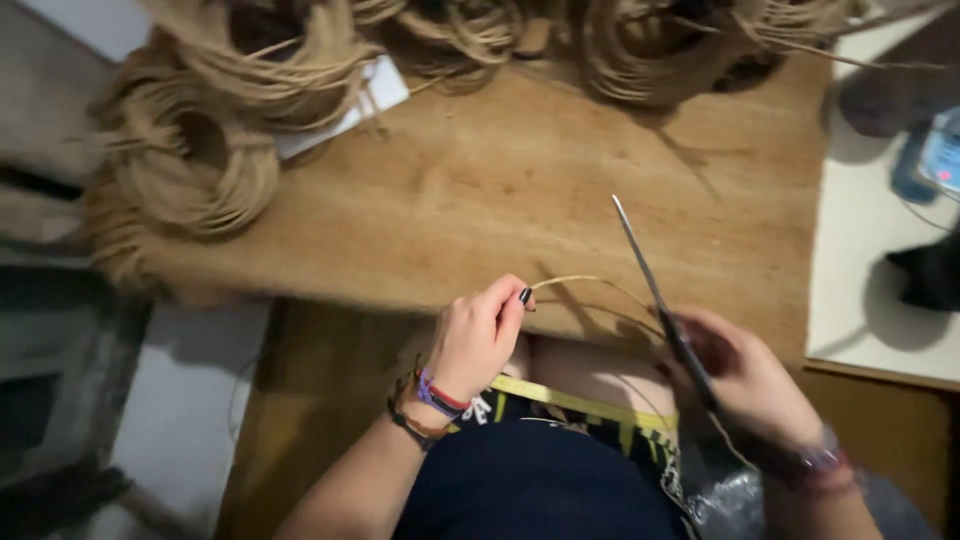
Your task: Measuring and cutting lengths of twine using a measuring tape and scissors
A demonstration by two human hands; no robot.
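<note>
Several coils of tan rope (195, 160) lie heaped at the far left of the wooden board (480, 200), one of them resting partly on a white sheet (375, 95) that pokes out from under the pile. More coils (640, 45) run along the board's far edge. Nearer the body, the left hand (478, 335) sits at the board's near edge, its thumb and fingertips pinched together on one end of a thin tan strand (580, 281). That strand arcs rightward just above the board toward the scissors (655, 290). The right hand (745, 375) is closed around the scissor handles, with the blades together as one thin point, angled up and away over the wood. Beyond the right hand, a white table (860, 260) adjoins the board.
</note>
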